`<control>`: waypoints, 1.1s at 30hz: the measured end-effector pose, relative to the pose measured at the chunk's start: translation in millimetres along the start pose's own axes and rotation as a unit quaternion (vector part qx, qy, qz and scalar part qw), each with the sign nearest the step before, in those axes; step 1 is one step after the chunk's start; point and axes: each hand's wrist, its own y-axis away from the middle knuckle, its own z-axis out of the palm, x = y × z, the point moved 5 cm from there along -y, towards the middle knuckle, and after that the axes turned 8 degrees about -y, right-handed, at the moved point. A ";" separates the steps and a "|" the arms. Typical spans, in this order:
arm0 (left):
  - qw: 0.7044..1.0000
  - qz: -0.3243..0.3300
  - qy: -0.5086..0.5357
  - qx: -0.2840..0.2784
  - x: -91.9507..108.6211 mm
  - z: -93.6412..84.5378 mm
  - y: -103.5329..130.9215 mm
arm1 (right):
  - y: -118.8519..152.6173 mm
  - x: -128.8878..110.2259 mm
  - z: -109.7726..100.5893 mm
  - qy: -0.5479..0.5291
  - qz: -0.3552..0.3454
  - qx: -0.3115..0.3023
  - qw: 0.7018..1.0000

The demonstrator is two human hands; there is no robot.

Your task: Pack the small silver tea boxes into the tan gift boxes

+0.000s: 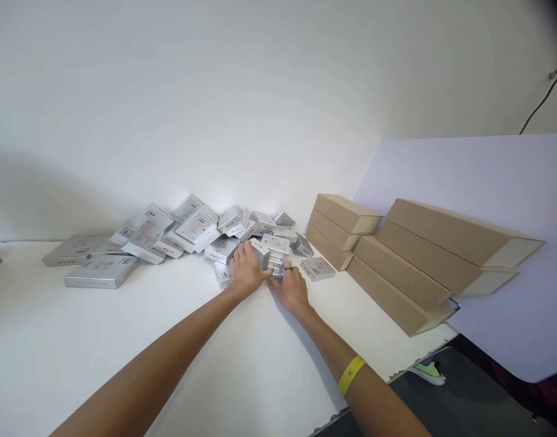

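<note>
Tilted silver box (261, 254) seemingly held between thumb and fingers of left hand (245, 267), beside small stack (275, 244) on table (124, 346). Right hand (292, 290) at stack's base; whether its fingers are closed cannot be told. Leaning boxes (221, 249) could be toppled if stack is nudged.

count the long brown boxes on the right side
7 in view: a top box, middle box and bottom box at the back; nearer, an upper pair and a lower pair beside it. More may be hidden behind.
</note>
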 end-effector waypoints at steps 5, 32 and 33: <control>0.999 -0.028 0.018 0.019 -5.6 19.4 -5.7 | 7.2 4.3 1.9 -0.003 -0.015 -0.001 1.000; 0.936 0.239 -0.112 -0.231 60.9 -31.3 -67.4 | 71.7 -5.1 14.6 -0.004 -0.083 -0.049 0.995; 0.931 0.229 -0.117 -0.260 60.6 -29.6 -70.4 | 72.0 -5.1 15.0 0.000 -0.087 -0.050 0.995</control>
